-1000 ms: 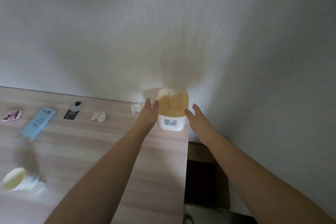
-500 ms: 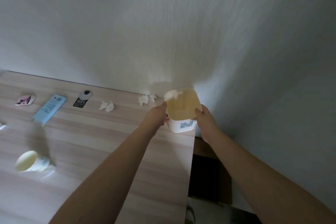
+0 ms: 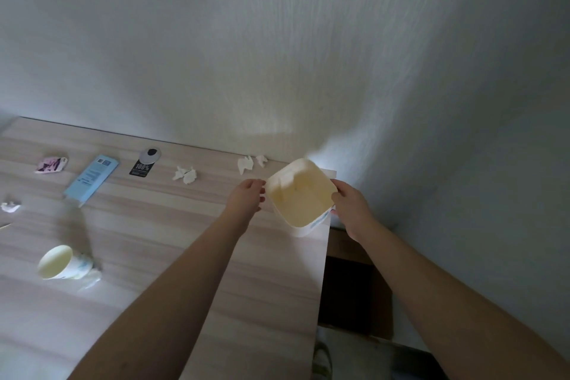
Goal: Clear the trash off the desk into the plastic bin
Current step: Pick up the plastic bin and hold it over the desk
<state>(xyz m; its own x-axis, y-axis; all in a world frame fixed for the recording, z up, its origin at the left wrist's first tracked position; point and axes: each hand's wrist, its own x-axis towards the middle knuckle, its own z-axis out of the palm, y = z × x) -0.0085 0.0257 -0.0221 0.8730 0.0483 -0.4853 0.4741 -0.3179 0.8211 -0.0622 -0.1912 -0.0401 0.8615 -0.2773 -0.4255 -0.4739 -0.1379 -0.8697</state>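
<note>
One bin (image 3: 300,197) tilted nearer, two hands

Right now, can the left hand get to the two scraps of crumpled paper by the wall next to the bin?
Probably yes. The left hand sits at the bin rim, and the crumpled paper lies just beyond it on bare desk, nothing between. It would likely have to leave the bin first.

Near desk (image 3: 191,256): bare wood between the arms and the litter row.
Back: wall (image 3: 277,55) directly behind crumpled tissues (image 3: 185,174).
Right: desk edge, plastic bin (image 3: 300,197) tilted at the corner.
Left: paper cup (image 3: 60,262) lying on its side.
</note>
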